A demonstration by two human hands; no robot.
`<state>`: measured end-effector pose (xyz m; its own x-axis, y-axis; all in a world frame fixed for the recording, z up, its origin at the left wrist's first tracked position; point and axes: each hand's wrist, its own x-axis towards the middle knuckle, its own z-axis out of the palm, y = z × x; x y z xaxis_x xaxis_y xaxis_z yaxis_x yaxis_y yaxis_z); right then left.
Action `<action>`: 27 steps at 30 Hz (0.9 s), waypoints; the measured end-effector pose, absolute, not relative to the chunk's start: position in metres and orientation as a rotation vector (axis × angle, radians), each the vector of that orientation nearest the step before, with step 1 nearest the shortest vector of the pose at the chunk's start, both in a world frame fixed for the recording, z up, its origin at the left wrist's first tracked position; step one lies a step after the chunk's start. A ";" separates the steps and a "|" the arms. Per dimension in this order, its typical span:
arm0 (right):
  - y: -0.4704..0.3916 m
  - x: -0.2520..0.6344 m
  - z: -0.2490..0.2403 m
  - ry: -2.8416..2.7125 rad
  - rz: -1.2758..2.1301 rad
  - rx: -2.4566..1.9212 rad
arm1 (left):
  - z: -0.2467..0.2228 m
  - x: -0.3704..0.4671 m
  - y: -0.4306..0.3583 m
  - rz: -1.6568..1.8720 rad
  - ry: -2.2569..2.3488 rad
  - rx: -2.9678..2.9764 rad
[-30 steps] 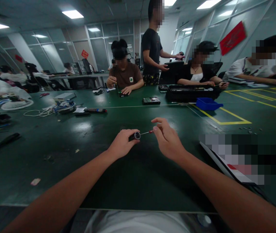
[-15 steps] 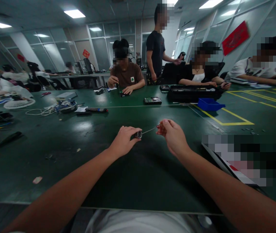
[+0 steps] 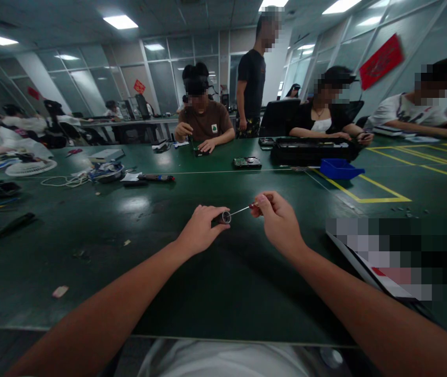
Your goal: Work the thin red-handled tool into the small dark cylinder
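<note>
Between the thumb and fingers of my left hand (image 3: 202, 228) is a small dark cylinder (image 3: 226, 217) with a shiny ring-shaped end facing right. My right hand (image 3: 280, 217) is closed around the reddish handle of a thin screwdriver (image 3: 241, 211). Its metal shaft slants down to the left, and the tip meets the open end of the cylinder. How deep the tip sits inside cannot be made out. Both hands are held above the green table (image 3: 223, 293), and most of the handle is hidden in my right fingers.
A circuit-board drive (image 3: 247, 163), a blue tray (image 3: 341, 169) and a long black housing (image 3: 313, 151) lie ahead. To the left are a bundle of cables (image 3: 105, 172), a dark tool (image 3: 156, 178) and a screwdriver (image 3: 11, 228). Co-workers sit across the table.
My right hand has turned slightly, and more of the screwdriver's reddish handle shows. My left hand and the cylinder have barely moved. The standing person's arm has lowered.
</note>
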<state>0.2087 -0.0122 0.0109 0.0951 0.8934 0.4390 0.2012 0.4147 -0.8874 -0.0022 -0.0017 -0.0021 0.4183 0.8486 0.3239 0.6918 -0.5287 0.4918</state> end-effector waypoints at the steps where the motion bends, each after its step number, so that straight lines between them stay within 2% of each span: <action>1: -0.013 0.208 0.012 -1.424 0.682 -1.054 | -0.002 -0.002 -0.002 0.788 1.345 2.389; 10: -0.021 0.211 0.022 -1.559 0.477 -1.264 | 0.002 -0.001 -0.004 0.782 1.389 2.359; 17: -0.019 0.214 0.016 -1.738 0.496 -1.118 | -0.001 -0.005 -0.001 0.792 1.370 2.392; 21: -0.020 0.214 0.019 -1.749 0.521 -1.211 | -0.002 -0.005 -0.001 0.758 1.349 2.403; 27: -0.020 0.211 0.021 -1.771 0.365 -1.288 | -0.002 -0.004 -0.002 0.744 1.320 2.417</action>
<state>0.2114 -0.0202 0.0214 -0.0650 0.8737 0.4821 0.6116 0.4166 -0.6726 -0.0038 -0.0019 -0.0020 0.4473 0.8421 0.3014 0.6937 -0.5393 0.4773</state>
